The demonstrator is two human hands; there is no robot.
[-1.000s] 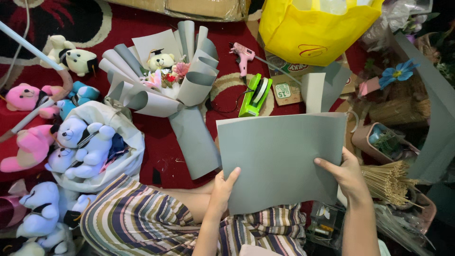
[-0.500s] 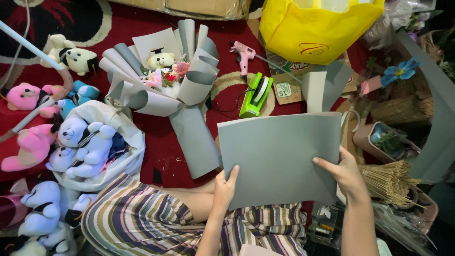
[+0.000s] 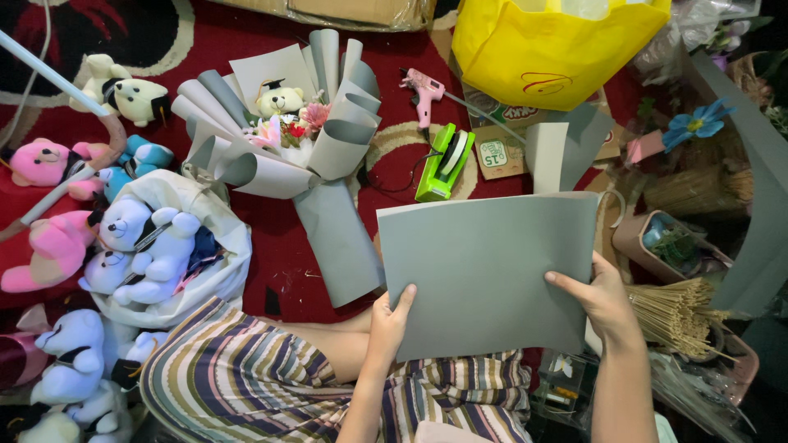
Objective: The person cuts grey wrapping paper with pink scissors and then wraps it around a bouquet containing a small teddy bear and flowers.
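I hold a flat grey paper sheet (image 3: 488, 275) over my lap with both hands. My left hand (image 3: 388, 320) grips its lower left corner, thumb on top. My right hand (image 3: 603, 299) grips its right edge. To the left, on the red carpet, lies a bouquet (image 3: 283, 135) wrapped in rolled grey paper, with a small cream teddy bear in a graduation cap and pink flowers inside. Its grey handle (image 3: 338, 238) points toward my knee.
Plush toys fill a white bag (image 3: 176, 246) at the left. A pink glue gun (image 3: 423, 86), green tape dispenser (image 3: 446, 160) and yellow bag (image 3: 558, 49) lie beyond the sheet. Wooden sticks (image 3: 677, 312) and more grey paper (image 3: 759, 213) sit at the right.
The sheet has stayed in both hands and has barely shifted; the view moved slightly.
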